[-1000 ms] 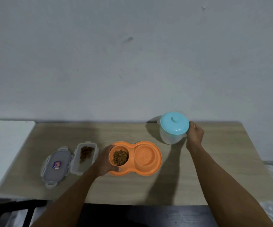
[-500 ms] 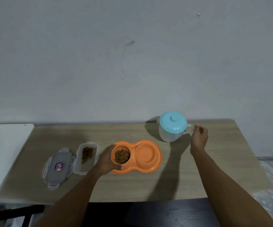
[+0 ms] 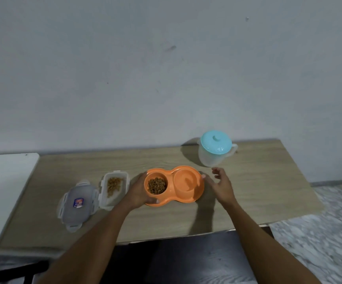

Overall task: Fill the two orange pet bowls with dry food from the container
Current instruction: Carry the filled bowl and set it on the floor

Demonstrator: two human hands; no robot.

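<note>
An orange double pet bowl sits in the middle of the wooden table. Its left cup holds brown dry food; its right cup looks empty. My left hand grips the left end of the bowl. Just off the bowl's right end, my right hand hovers with fingers apart and nothing in it. A clear rectangular container with some dry food stands to the left of the bowl.
The container's grey lid lies beside it, further left. A translucent jug with a light blue lid stands at the back right. A white surface adjoins the table's left end. The wall rises right behind the table.
My right hand has left the jug's handle and come down and left to the bowl's right end, fingers spread. My left hand stays on the bowl.
</note>
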